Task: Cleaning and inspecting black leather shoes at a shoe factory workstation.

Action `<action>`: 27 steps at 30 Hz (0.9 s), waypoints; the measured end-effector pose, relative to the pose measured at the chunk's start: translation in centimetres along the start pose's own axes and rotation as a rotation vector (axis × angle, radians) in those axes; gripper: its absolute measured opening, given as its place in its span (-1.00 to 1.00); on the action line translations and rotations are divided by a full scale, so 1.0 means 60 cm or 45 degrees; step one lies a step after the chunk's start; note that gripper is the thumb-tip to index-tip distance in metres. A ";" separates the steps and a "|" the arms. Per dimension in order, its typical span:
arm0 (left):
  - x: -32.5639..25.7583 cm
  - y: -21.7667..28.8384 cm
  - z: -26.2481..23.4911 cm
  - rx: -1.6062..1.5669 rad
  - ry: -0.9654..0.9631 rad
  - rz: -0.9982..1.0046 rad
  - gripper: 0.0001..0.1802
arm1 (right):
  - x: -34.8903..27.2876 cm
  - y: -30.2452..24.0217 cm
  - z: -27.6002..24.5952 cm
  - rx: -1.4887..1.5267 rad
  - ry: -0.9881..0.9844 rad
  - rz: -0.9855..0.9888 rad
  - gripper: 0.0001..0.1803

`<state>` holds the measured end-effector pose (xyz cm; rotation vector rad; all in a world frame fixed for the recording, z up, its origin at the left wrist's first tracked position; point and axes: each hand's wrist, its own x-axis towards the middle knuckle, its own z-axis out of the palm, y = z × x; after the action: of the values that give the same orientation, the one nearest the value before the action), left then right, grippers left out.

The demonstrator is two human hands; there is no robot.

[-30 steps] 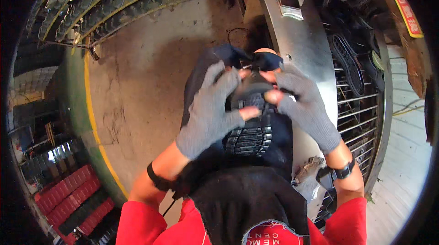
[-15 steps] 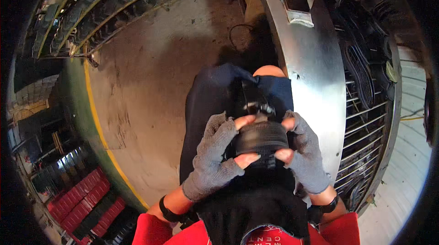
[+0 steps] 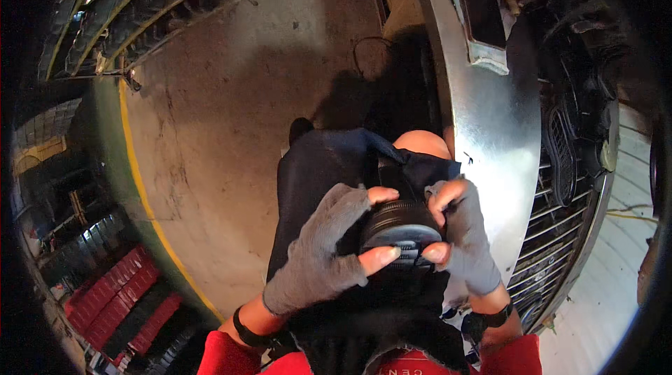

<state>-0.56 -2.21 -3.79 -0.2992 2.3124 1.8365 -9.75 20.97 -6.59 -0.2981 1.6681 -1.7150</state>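
Black ribbed piece (image 3: 399, 224) over dark lap (image 3: 329, 168), 4–5 o'clock from view centre. Left hand (image 3: 329, 235) at its 9 o'clock, right hand (image 3: 458, 231) at 3, both half-curled, gripping edges; opposed hold likely keeps it steady. Tabletop (image 3: 490, 126) toward 1 o'clock.

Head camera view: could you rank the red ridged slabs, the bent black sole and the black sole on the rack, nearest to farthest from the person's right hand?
1. Bent black sole: in the right hand's grip, at its left.
2. Black sole on the rack: off to the right, beyond the metal bench.
3. Red ridged slabs: far lower left.
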 end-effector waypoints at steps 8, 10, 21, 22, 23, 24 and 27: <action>-0.024 -0.032 0.002 0.075 -0.142 0.210 0.03 | -0.009 -0.039 0.006 -0.129 -0.160 -0.026 -0.19; -0.052 -0.029 0.011 0.063 -0.144 0.382 0.40 | -0.046 -0.060 0.022 -0.447 -0.178 -0.276 0.00; -0.141 0.228 0.078 0.655 -0.219 1.531 -0.53 | -0.278 -0.079 -0.018 0.532 0.043 0.388 0.21; -0.142 0.222 0.075 0.652 -0.214 1.532 -0.53 | -0.294 -0.061 -0.027 0.881 -0.063 0.362 0.20; -0.143 0.202 0.067 0.425 -0.117 1.401 -0.35 | -0.308 -0.053 -0.018 0.861 0.011 0.220 0.16; -0.131 0.171 0.062 0.200 -0.043 1.271 -0.17 | -0.305 -0.045 -0.012 0.750 0.050 0.088 0.07; -0.108 0.101 0.069 -0.570 0.110 0.456 0.05 | -0.274 0.049 -0.012 0.835 0.002 0.148 0.08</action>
<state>4.14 3.48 2.61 -0.0152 2.0857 2.5621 2.54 32.05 -4.41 0.1082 1.0155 -2.0519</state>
